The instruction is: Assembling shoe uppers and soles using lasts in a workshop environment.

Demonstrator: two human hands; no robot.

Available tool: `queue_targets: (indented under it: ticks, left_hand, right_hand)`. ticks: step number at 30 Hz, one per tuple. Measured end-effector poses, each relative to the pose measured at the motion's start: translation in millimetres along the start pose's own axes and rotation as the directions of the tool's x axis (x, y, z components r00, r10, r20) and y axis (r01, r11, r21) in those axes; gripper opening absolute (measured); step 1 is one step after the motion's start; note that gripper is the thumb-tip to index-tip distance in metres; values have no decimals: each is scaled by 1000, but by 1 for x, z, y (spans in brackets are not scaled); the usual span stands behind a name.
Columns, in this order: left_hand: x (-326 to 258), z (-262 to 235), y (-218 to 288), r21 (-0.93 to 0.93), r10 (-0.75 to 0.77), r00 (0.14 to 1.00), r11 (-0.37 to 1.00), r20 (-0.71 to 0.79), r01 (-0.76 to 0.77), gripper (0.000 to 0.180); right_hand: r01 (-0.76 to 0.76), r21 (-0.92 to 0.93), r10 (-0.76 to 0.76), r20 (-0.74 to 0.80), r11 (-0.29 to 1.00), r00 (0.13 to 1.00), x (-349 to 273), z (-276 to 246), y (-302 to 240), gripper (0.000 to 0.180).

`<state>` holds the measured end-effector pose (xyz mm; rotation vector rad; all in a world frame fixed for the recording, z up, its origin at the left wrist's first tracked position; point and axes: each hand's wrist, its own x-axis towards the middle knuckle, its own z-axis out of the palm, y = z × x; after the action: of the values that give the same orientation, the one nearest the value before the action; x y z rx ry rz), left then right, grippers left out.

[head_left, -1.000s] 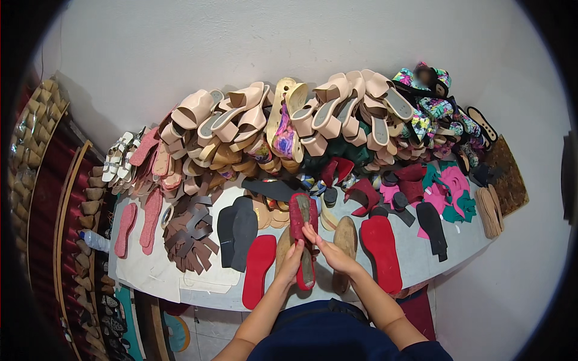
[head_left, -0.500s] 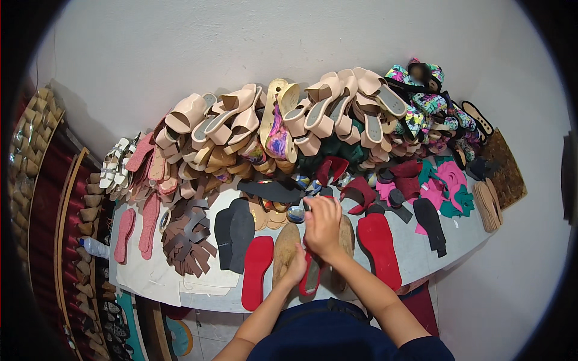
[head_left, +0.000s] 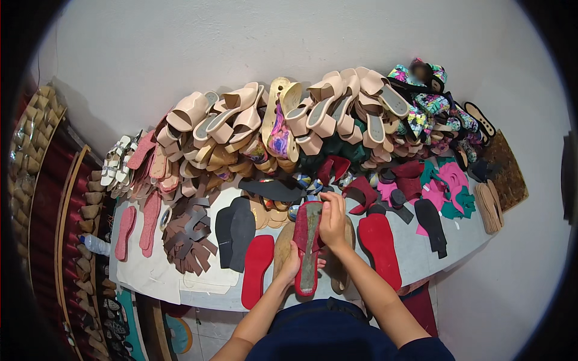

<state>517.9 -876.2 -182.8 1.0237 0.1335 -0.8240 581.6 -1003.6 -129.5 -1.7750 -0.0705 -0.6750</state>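
Observation:
Between my hands, above the near edge of the table, is a red insole (head_left: 306, 278) with its grey-green underside facing up and a dark red strap across it. My left hand (head_left: 291, 265) grips its left edge, with fingertips showing past the right edge. My right hand (head_left: 332, 224) closes on the upper right edge, beside the strap. Partly hidden below lie two tan, worn foot-shaped forms, the left form (head_left: 282, 243) and the right form (head_left: 349, 253). Flat on either side rest a left red insole (head_left: 257, 268) and a right red insole (head_left: 379, 251).
Piled sandals (head_left: 241, 114) line the back of the table (head_left: 198, 298). Black soles (head_left: 235, 234), brown strips (head_left: 189, 240) and pink soles (head_left: 150, 225) lie to the left. Pink and green scraps (head_left: 448, 189) and tan soles (head_left: 489, 207) sit on the right. Shelves (head_left: 66, 240) stand at far left.
The held insole has come up and tilted so its underside and strap show fully. My right hand has shifted from over its top to its right edge.

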Motion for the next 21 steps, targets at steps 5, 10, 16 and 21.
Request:
queue_targets:
  ticks: [5,10,16,21]
  left_hand:
    - [3,15,-4,67,136,971,990,-195,-125,87]
    - [3,0,-16,3,61,997,998,-41,-61,87]
    - [-4,7,-8,-2,89,996,996,27,-89,91]
    - [-15,8,0,-86,98,994,991,-41,-101,83]
  right_hand:
    - [376,-526,-340,169,762,925,-25,-3,5,26]
    - [263,-465,-228,133,845,965,-24,-8,16,28]
    - [452,-498,-313,339,740,887,-13,-18,8,30]
    - [319,-355,-196,342,879,919,-7,-6,13,25]
